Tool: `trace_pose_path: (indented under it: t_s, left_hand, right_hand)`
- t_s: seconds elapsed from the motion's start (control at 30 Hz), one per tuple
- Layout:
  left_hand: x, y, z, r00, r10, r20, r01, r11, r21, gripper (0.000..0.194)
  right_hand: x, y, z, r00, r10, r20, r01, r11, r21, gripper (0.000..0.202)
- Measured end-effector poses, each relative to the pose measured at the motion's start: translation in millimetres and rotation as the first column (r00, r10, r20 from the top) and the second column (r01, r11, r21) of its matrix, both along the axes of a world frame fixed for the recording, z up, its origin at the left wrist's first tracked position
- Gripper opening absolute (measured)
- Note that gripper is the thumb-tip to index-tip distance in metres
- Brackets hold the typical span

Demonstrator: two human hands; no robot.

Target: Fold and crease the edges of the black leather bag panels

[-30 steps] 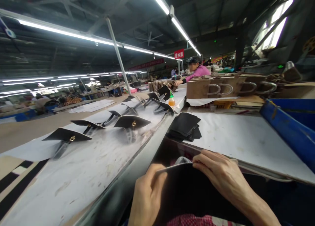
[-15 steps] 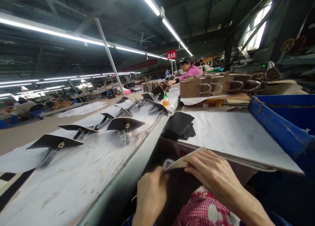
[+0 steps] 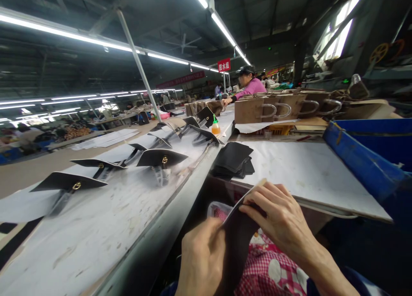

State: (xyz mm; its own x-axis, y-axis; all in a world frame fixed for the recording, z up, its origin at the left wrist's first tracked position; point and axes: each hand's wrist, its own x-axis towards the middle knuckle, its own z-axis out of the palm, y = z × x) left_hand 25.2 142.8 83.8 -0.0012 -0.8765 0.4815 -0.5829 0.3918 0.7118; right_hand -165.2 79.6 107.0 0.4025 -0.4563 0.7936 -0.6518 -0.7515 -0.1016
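From the head view, a black sheet (image 3: 236, 248) lies between the hands, over a checked apron (image 3: 267, 268); its pale upper edge slants from near left to far right. The left hand (image 3: 204, 248) pinches the near end, the right hand (image 3: 280, 210) grips the far end — both closed on it. Left is a paper-covered table (image 3: 96, 236) with black flaps (image 3: 162, 157); beyond the right hand, a black stack (image 3: 233, 158). A blue bin (image 3: 363, 156) stands far right — a co-worker (image 3: 254, 87) reaches across farther off.

Worktables (image 3: 106, 227) and rows of strip lights (image 3: 223, 29) show a factory workshop.
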Motion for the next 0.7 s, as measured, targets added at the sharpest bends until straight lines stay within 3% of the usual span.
trace_pose_path:
  t_s: [0.13,0.33,0.43,0.53,0.7]
  left_hand:
    - [0.2,-1.0,-2.8,0.997,-0.02,0.07,0.024,0.998,-0.05,0.019]
    - [13.5,-4.8,-4.8,0.977,-0.129,0.173,0.138,0.989,-0.042,0.031]
    - [13.2,-8.9,-7.3,0.953,-0.049,0.3,0.054,0.998,-0.01,0.033]
    - [-1.7,-16.3,-7.1,0.906,0.031,0.423,-0.074,0.994,0.085,0.037]
    - [-17.2,-31.4,-9.1,0.889,0.169,0.426,-0.231,0.968,0.099,0.035]
  right_hand:
    - [-0.3,-1.7,-2.3,1.0,-0.005,-0.008,0.005,1.0,0.014,0.012]
    - [-0.5,-1.7,-1.7,0.997,0.037,-0.073,-0.037,0.999,0.0,0.023]
    - [5.4,-3.6,-5.2,0.996,0.016,-0.091,-0.014,1.0,0.024,0.028]
    - [17.5,-3.5,-9.0,0.994,0.012,-0.113,-0.01,1.0,0.016,0.032]
    - [22.1,5.5,0.9,0.999,0.042,-0.031,-0.044,0.997,-0.061,0.033]
